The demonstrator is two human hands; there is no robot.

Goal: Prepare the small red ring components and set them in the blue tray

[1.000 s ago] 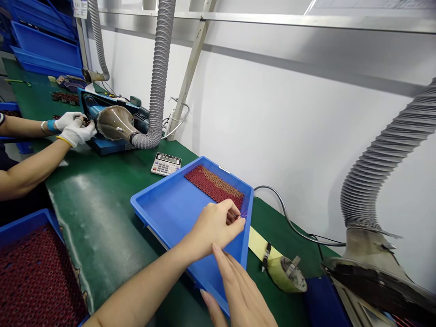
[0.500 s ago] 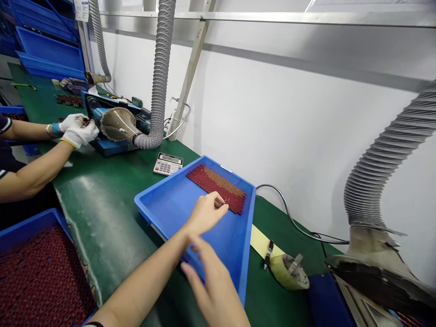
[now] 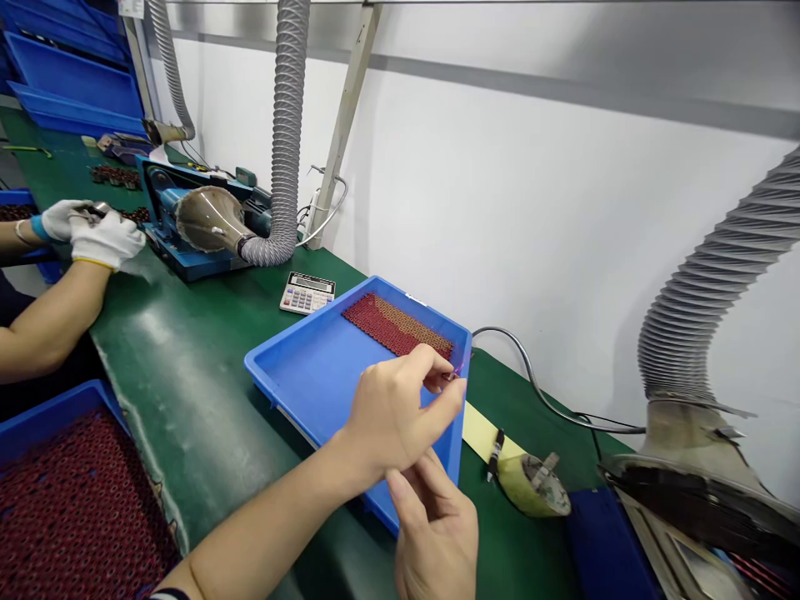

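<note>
A blue tray lies on the green bench, with a flat patch of small red parts packed in rows at its far end. My left hand hovers over the tray's right side, its thumb and fingers pinched on a small red part close to the right rim. My right hand sits lower, at the tray's near corner; its fingers are loosely apart and I see nothing in it.
A calculator lies behind the tray. A co-worker's gloved hands work at a blue machine with a grey suction hose. Right of the tray are a pen, tape roll and second hood. Another tray of red parts is lower left.
My left hand went from the red patch back to the tray's right rim, now pinching a small part. My right hand shifted right to the near corner. The co-worker's hands drew back left.
</note>
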